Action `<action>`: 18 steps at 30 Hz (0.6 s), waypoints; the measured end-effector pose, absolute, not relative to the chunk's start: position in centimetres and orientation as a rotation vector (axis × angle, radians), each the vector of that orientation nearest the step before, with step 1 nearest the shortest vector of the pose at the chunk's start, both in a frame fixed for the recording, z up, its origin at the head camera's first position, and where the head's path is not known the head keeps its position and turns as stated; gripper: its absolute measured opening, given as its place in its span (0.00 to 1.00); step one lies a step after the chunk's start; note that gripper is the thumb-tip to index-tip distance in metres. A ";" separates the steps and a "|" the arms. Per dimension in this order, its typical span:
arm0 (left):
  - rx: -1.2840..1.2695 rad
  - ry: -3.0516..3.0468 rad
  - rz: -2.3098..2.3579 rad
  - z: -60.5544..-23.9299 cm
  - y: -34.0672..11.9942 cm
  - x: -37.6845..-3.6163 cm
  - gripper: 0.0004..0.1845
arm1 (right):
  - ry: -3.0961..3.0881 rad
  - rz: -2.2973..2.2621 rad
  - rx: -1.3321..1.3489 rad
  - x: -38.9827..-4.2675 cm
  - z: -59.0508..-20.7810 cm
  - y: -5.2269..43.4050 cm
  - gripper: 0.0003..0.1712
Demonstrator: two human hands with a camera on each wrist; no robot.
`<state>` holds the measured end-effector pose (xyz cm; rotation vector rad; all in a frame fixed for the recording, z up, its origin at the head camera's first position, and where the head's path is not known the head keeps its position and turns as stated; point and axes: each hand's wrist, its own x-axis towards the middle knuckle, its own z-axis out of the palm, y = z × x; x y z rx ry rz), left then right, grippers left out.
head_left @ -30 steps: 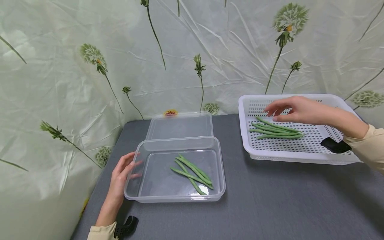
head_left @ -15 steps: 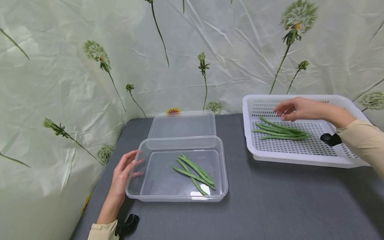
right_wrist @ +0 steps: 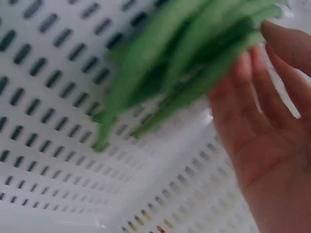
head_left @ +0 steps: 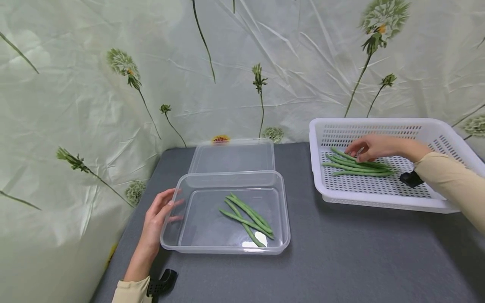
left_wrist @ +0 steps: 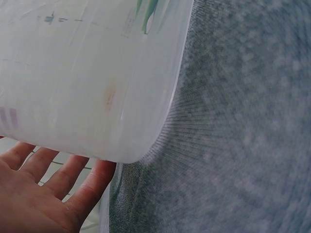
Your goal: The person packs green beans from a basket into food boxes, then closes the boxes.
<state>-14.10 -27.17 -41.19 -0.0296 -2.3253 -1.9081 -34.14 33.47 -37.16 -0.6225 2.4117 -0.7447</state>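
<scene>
My right hand point(head_left: 373, 148) is low in the white slotted basket, over a small bunch of green beans point(head_left: 352, 166). In the right wrist view, its fingertips point(right_wrist: 243, 65) meet the edge of the green beans point(right_wrist: 180, 53), with the thumb a little apart; no bean is plainly pinched. On the left, my left hand point(head_left: 153, 225) rests its spread fingers against the side of a clear plastic container point(head_left: 201, 250). Several green beans point(head_left: 248, 219) lie crossed inside that container, toward its right. The left wrist view shows the fingers point(left_wrist: 92, 187) straight along the container's wall point(left_wrist: 97, 121).
The white basket point(head_left: 379, 203) stands at the back right of the grey-covered table point(head_left: 322, 256). Behind the container lies a clear flat lid point(head_left: 233, 158). A flower-printed sheet point(head_left: 212, 105) hangs behind and to the left of the table.
My right hand has moved down from above the beans to touch them. The left hand stays at the container's side. The head view has shifted slightly.
</scene>
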 end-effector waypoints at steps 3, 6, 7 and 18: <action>-0.027 -2.329 -1.904 -41.1 -27.2 -14.1 0.22 | 2.410 -0.781 -0.618 -34.2 -37.5 33.4 0.28; -0.024 -2.337 -1.901 -41.1 -27.2 -14.1 0.22 | 2.400 -0.823 -0.602 -34.2 -37.6 33.3 0.28; -0.023 -2.339 -1.902 -41.1 -27.3 -14.1 0.22 | 2.393 -0.836 -0.596 -34.2 -37.7 33.3 0.29; -0.013 -2.344 -1.891 -41.2 -27.1 -14.0 0.21 | 2.357 -0.883 -0.599 -33.8 -37.1 33.3 0.29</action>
